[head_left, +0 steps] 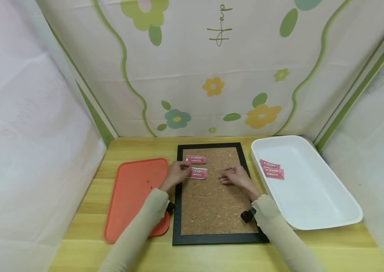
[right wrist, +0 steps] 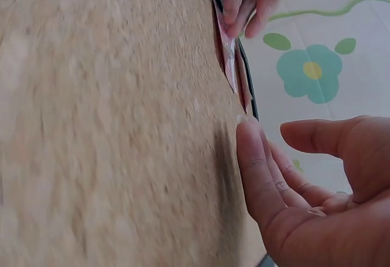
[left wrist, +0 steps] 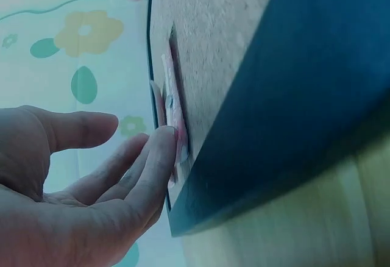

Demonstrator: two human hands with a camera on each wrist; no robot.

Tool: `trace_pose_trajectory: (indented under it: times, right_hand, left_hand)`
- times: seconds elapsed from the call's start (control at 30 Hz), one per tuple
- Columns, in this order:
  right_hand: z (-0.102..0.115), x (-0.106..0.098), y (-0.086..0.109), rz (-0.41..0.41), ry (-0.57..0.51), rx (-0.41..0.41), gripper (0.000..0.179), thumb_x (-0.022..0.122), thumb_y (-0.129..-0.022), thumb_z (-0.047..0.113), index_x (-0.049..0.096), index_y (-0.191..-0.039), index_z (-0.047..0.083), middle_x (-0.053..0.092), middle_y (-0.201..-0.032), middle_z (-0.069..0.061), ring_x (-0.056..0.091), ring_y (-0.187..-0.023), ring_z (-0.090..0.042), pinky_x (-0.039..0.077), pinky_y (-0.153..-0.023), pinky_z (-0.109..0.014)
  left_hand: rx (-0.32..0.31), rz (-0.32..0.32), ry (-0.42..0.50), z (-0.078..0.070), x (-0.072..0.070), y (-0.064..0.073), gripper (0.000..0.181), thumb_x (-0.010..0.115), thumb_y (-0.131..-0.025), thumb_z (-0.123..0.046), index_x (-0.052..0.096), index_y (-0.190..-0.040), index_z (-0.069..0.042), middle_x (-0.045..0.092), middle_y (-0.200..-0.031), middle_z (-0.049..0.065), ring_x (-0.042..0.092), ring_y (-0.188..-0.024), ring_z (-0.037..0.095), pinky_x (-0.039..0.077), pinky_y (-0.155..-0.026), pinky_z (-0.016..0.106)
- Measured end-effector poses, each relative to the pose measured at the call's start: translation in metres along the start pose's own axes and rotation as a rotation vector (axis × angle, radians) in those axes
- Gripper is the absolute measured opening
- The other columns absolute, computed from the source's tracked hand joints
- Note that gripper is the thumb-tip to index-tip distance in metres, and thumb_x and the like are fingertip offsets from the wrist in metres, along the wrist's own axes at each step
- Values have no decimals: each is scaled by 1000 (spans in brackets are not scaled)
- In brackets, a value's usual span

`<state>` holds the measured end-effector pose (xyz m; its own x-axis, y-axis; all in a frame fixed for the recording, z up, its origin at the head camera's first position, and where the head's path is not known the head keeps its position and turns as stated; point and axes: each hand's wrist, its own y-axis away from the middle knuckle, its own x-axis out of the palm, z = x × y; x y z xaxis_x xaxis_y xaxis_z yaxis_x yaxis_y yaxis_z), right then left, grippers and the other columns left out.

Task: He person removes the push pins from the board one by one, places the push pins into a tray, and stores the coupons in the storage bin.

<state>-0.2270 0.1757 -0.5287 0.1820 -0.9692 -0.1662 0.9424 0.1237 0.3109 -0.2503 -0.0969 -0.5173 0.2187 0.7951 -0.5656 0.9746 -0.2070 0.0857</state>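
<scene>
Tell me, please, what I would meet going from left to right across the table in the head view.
Red tray, left hand, pink coupons on the corkboard, right hand, white tray.

The left arm (head_left: pixel 132 234) and right arm (head_left: pixel 285 236) slant forward from the lower corners and draw toward each other, pale long sleeves reaching nearly to the wrists. The left hand (head_left: pixel 176 173) and right hand (head_left: pixel 236 176) sit about level, apart, turned inward. On the left, the thumb (left wrist: pixel 85 130) stands clear of the gently bent fingers (left wrist: pixel 159 166), a gap between them. The right hand matches: thumb (right wrist: pixel 320 136) extended, fingers (right wrist: pixel 259 175) slightly bent and close together, thumb and fingertips not meeting
</scene>
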Motion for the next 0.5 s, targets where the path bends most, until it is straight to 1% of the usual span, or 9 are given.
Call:
trace_pose_trajectory:
  times: [0.07, 0.17, 0.33, 0.5]
  right_hand:
    - [-1, 5, -3, 11, -21, 20, 35, 56, -106, 7, 58, -133, -15, 76, -113, -29, 78, -82, -14, 64, -78, -29]
    - [-3, 10, -6, 20, -35, 30, 35, 55, -107, 7, 58, -134, -15, 76, -112, -29, 78, -82, -14, 64, -78, -28]
    - [-3, 17, -9, 5, -53, 53, 32, 55, -106, 6, 62, -131, -13, 77, -110, -27, 78, -82, -15, 65, -78, -29]
    - [-5, 22, -12, 10, -38, 48, 31, 54, -107, 7, 63, -130, -12, 76, -111, -28, 78, -82, -15, 65, -78, -29]
  left_hand:
    - [-21, 3, -6, -1, 3, -2, 25, 63, -104, -19, 76, -119, -4, 77, -113, 14, 74, -102, 26, 60, -77, 34]
    - [-53, 6, 10, -3, 7, -5, 25, 64, -104, -20, 76, -118, -4, 77, -113, 13, 73, -102, 25, 60, -81, 35]
    - [-70, -6, 8, -7, 12, -9, 24, 65, -103, -19, 76, -117, -4, 76, -112, 13, 72, -101, 23, 60, -82, 34]
    - [-89, -16, 2, -9, 15, -11, 23, 66, -103, -20, 77, -116, -6, 76, -112, 12, 71, -98, 21, 59, -81, 33]
